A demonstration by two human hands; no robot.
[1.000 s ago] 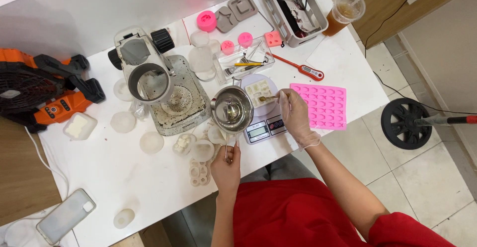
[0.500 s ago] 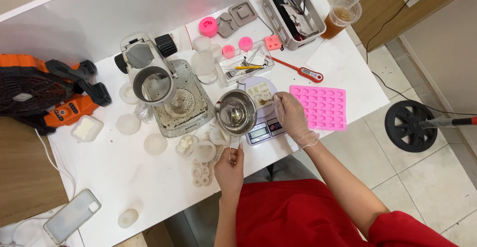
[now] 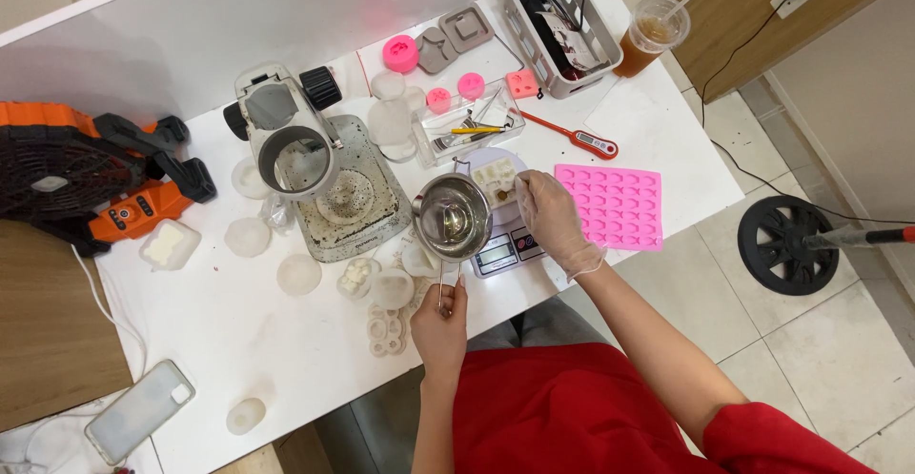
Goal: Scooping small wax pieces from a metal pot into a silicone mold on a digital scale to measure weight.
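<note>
Your left hand still grips the handle of the small metal melting pot, now shifted over the digital scale. Gloved right hand has moved onto the scale's white dish; grip can't tell.

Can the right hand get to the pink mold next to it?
Probably yes. The right hand hovers over the scale, and the pink mold lies flat just beside it on the table, with nothing between them.

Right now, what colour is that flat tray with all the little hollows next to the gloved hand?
The flat mould tray is bright pink, lying beside the right hand. The head view shows it best.
</note>
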